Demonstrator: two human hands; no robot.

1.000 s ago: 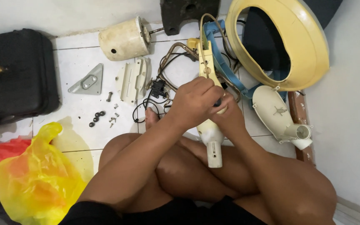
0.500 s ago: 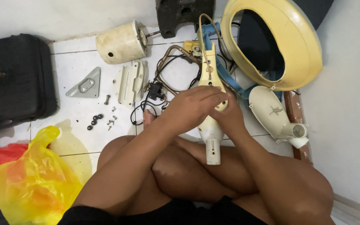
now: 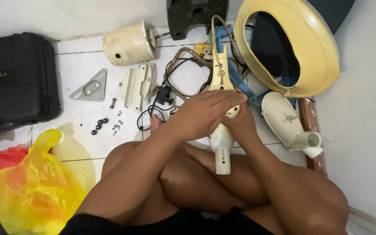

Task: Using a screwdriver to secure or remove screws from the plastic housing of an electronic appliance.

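Note:
I sit cross-legged on a white tiled floor. Both hands meet over a long cream plastic housing [image 3: 221,74] with a tube-shaped end [image 3: 223,157] that points toward my legs. My left hand [image 3: 203,114] lies flat across its middle, fingers stretched to the right. My right hand [image 3: 241,126] grips the housing from underneath on the right side. Dark wires [image 3: 175,72] run from the housing's far end to a small black switch block [image 3: 164,93].
A cream motor cylinder [image 3: 128,43], a cream bracket [image 3: 139,85], a grey triangular plate [image 3: 91,87] and several small screws [image 3: 105,124] lie ahead. A yellow ring casing [image 3: 323,56] and cream cover [image 3: 286,119] sit right. Black case [image 3: 18,80] left; yellow bag [image 3: 31,187] near left.
My left hand has flattened and its fingers now reach further right over the housing. The view has tipped slightly, and the housing stays in the same place.

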